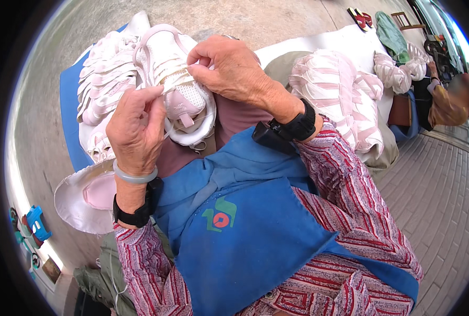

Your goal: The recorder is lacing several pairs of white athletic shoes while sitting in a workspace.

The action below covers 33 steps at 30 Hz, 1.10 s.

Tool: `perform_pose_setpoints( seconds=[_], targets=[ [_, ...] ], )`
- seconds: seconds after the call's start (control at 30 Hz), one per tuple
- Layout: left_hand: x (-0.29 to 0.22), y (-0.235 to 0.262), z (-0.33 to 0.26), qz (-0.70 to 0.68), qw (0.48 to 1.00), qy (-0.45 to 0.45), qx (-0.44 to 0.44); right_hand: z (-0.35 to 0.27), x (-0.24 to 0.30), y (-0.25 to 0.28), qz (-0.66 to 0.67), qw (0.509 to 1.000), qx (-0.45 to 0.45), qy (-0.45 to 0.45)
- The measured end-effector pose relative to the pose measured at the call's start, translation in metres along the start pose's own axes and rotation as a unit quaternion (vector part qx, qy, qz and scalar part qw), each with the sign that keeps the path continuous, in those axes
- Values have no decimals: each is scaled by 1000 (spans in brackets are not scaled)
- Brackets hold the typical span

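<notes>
A pink and white shoe upper point(184, 100) rests over my lap, its tongue and rounded white edge facing me. My left hand point(137, 126) pinches a white shoelace point(172, 88) between thumb and fingertips at the upper's left side. On the other side my right hand point(229, 68) has thumb and forefinger closed together at the lace rows; what lies between those tips is too small to make out. Just below my left hand, a loose white piece with a pink lining point(95, 192) lies by my left wrist.
Left of the upper, a stack of white uppers point(105, 79) lies on a blue sheet point(71, 110). Tied bundles of pink-white uppers point(326, 87) sit to my right. Farther right are a seated person point(447, 102), a green bag point(391, 34) and red-black slippers point(360, 20).
</notes>
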<state>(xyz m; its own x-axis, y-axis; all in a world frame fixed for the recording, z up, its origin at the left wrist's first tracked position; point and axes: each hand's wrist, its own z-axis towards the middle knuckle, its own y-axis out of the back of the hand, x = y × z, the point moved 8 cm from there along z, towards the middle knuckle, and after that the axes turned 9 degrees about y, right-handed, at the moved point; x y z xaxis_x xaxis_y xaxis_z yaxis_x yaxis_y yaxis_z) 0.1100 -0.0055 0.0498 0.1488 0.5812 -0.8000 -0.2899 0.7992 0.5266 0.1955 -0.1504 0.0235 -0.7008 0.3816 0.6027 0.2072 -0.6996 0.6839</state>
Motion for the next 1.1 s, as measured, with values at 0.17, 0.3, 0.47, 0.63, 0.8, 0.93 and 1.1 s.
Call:
perform_pose_setpoints(
  seconds=[0.17, 0.3, 0.47, 0.63, 0.8, 0.93, 1.1],
  targets=[
    [17, -7, 1, -20, 987, 113, 116, 4, 1, -4, -20, 1000, 1, 21],
    [19, -15, 3, -4, 980, 128, 149, 3, 1, -3, -3, 1000, -6, 24],
    [18, -23, 7, 29, 974, 127, 183, -3, -6, -1, 22, 1000, 3, -2],
    [22, -28, 8, 87, 967, 125, 202, -2, -2, 3, 57, 998, 3, -1],
    [5, -11, 14, 92, 988, 87, 85, -1, 15, -3, -1, 995, 35, 93],
    [0, -8, 14, 43, 998, 3, 43, 1, 14, -12, 10, 993, 58, 98],
    [-4, 1, 12, 35, 998, -47, -6, 4, 3, -18, 110, 988, 95, 55]
  ],
)
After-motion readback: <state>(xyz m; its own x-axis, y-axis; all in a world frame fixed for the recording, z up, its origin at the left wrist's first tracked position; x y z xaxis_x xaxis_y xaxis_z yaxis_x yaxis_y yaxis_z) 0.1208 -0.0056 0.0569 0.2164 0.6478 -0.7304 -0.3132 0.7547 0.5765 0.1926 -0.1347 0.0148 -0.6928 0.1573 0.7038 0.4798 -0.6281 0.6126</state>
